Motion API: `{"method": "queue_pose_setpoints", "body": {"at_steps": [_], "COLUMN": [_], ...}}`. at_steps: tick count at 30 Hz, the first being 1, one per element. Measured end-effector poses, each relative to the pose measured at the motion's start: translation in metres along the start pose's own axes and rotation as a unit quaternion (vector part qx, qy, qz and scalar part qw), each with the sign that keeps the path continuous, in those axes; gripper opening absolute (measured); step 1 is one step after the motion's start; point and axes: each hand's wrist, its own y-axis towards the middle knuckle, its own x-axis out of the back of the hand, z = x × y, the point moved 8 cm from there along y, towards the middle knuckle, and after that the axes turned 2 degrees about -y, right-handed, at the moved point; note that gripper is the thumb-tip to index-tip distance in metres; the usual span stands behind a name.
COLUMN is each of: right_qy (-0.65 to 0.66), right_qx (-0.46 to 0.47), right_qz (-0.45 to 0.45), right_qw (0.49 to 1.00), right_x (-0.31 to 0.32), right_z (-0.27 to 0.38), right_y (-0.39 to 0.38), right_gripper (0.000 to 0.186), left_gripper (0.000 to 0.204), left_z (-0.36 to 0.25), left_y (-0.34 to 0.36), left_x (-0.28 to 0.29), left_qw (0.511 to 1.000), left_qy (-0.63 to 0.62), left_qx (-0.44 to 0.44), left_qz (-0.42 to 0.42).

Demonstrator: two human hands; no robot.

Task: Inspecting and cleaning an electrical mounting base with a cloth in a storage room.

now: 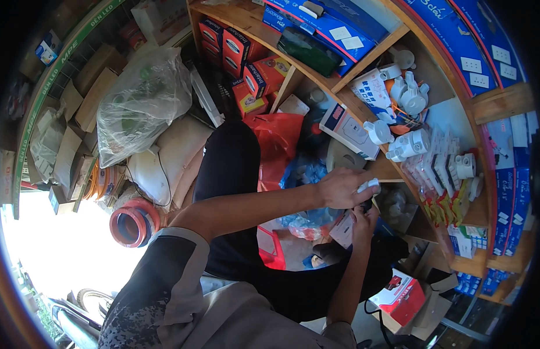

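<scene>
My left hand (338, 187) reaches across to the right with its fingers closed on a small white piece (367, 186). Just below it, my right hand (363, 220) is closed around a small dark object (366, 205), mostly hidden by the fingers, so I cannot make out what it is. The two hands are close together in front of the wooden shelving. A blue plastic bag (302, 221) and a white carton (341, 228) lie beneath and beside them.
Wooden shelves (357, 75) hold white fittings (409, 93), blue boxes and red boxes (264, 75). A wrapped bundle (142, 104), a coil (130, 227) and sacks (171, 163) sit at left. A red-and-white carton (398, 296) stands at lower right. My bent legs frame the middle.
</scene>
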Motion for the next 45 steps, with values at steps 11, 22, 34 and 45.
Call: {"method": "queue_pose_setpoints", "body": {"at_steps": [11, 22, 34, 45], "right_qy": [0.173, 0.197, -0.016, -0.079], "right_qx": [0.043, 0.238, 0.261, 0.301], "right_qz": [0.035, 0.128, -0.138, -0.193], "right_qw": [0.983, 0.942, 0.955, 0.930], "right_x": [-0.007, -0.011, -0.005, -0.015], "right_z": [0.026, 0.101, 0.095, 0.101], "right_y": [-0.003, -0.027, -0.007, -0.014], "right_gripper": [0.035, 0.013, 0.055, 0.068], "left_gripper": [0.037, 0.042, 0.076, 0.069], "left_z": [-0.033, 0.031, 0.033, 0.017], "left_y": [0.022, 0.048, 0.019, 0.010], "left_x": [0.002, 0.057, -0.021, -0.028], "left_qw": [0.979, 0.993, 0.897, 0.856], "left_qy": [0.018, 0.005, -0.323, -0.414], "left_qx": [-0.185, 0.034, 0.290, 0.308], "left_qz": [0.088, -0.111, 0.079, -0.031]}}
